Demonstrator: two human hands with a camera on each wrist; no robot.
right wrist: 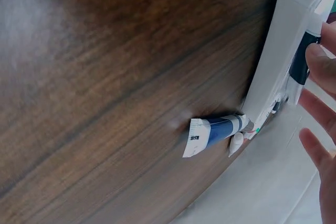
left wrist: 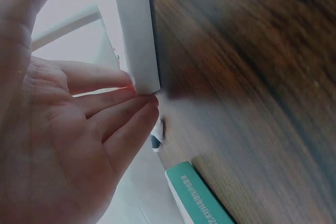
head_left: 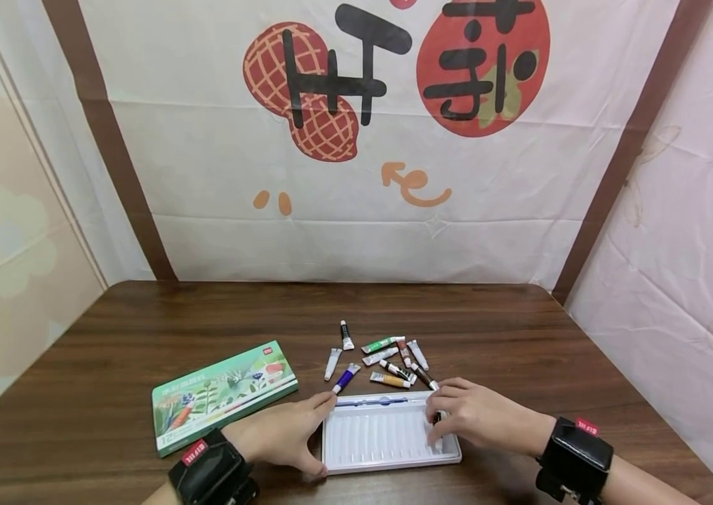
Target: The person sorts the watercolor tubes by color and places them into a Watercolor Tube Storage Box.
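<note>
A white plastic tray (head_left: 388, 466) with ridged slots lies near the front of the table. My left hand (head_left: 289, 436) steadies its left side, thumb at the near corner and fingertips at the far one. In the left wrist view its fingers (left wrist: 100, 98) are mostly straight against the tray's corner. Over the tray's right end, my right hand (head_left: 479, 415) pinches a small paint tube (right wrist: 300, 59) with a dark barrel and pale ends. Just beyond the tray lie a purple paint tube (head_left: 347, 377), a yellow-orange one (head_left: 389, 380) and a dark brown one (head_left: 424, 377).
Farther back are a black tube (head_left: 347, 335), a green tube (head_left: 382, 344) and several others in a loose cluster. A green illustrated box (head_left: 224, 396) lies left of the tray. A printed cloth (head_left: 356, 245) hangs behind the table's back edge.
</note>
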